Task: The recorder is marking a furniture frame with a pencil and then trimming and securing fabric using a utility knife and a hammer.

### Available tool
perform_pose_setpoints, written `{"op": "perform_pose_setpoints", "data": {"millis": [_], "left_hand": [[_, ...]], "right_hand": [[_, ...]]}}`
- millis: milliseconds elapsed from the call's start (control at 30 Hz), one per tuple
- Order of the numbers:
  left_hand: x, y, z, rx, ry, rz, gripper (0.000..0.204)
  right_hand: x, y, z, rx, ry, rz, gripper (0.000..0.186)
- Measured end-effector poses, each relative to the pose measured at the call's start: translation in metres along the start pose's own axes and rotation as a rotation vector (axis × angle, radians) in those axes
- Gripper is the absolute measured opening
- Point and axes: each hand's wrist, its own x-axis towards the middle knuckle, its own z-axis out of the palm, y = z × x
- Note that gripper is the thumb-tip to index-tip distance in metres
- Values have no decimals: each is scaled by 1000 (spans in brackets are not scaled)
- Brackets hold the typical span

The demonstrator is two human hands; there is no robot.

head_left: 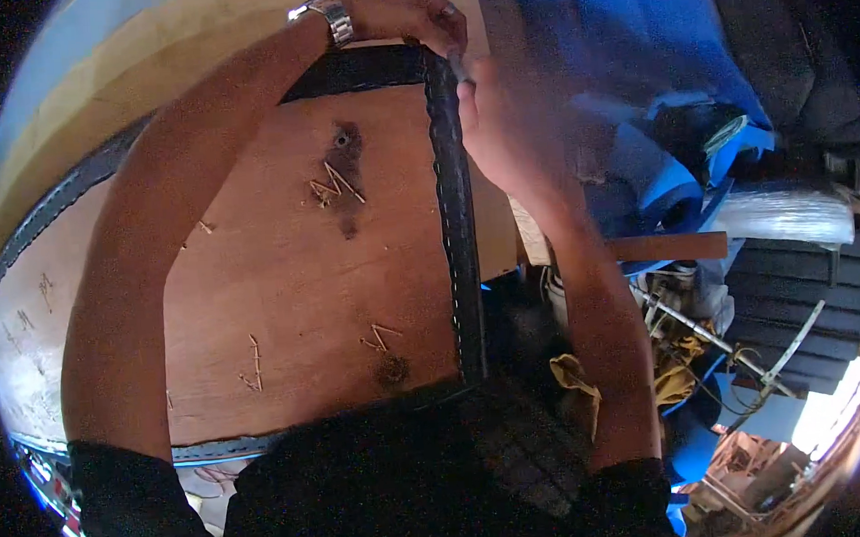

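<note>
Plywood panel (255, 278), reddish-brown and flat, edged with a dark woven fabric strip (455, 219), fills the frame's left and centre. Bent staples dot its face, with dark stains at 12 and 6 o'clock of its middle. Left hand (407, 17), silver metal wristwatch (324, 16) on the wrist, curls closed over the strip at the panel's top corner, 12 o'clock. Right hand (495, 119), blurred, presses against the strip just beside it; cannot tell its grip. Blue plastic tarpaulin (621, 25) and cluttered grey metal rods (716, 341) lie at 3 o'clock.
</note>
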Motion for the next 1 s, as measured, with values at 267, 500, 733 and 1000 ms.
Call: {"op": "perform_pose_setpoints", "data": {"millis": [267,500,733,1000], "left_hand": [[5,-13,-5,40,23,-76,28],[13,-17,-6,49,-40,-96,29],[17,-33,-5,-123,-74,-21,33],[9,-15,-10,-88,-1,-169,26]], "right_hand": [[1,-5,-4,-70,-81,-21,27],[4,-13,-9,-131,-130,-3,34],[14,-9,5,-186,-61,-90,31],[5,-4,18,-104,-93,-81,31]]}}
